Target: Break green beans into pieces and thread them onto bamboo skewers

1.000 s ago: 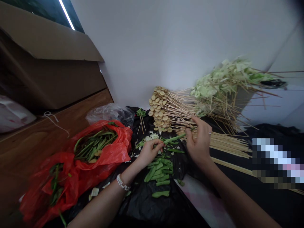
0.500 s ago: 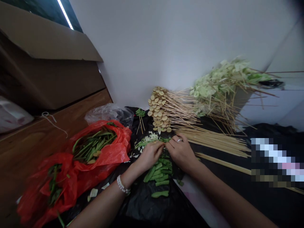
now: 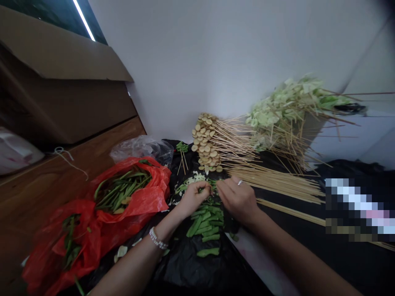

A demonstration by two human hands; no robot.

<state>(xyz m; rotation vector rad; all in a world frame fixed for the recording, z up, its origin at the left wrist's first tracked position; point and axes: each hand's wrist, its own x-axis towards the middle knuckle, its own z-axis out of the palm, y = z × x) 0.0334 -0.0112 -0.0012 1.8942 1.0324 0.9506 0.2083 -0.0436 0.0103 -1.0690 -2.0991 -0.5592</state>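
Left hand (image 3: 195,198): thumb and fingers pinched together on a green bean (image 3: 201,190), only a bit of it showing between them. Right hand (image 3: 237,196): just beside the left, fingertips curled in close; cannot tell what it holds, the fingers hide it. Cut bean pieces (image 3: 206,224) lie just below the grip, toward the body, roughly in a row on black plastic (image 3: 185,267); one piece lies apart, nearest the body. Pale scraps (image 3: 196,177) just beyond the left hand. Left of the grip, a red bag (image 3: 151,197), open, long beans (image 3: 123,187) inside. Beyond the grip, round slices on skewers (image 3: 206,142); farther off to the right, leafy skewers (image 3: 277,109). Bare sticks (image 3: 280,184) near the right hand, on its far side, running off rightward.
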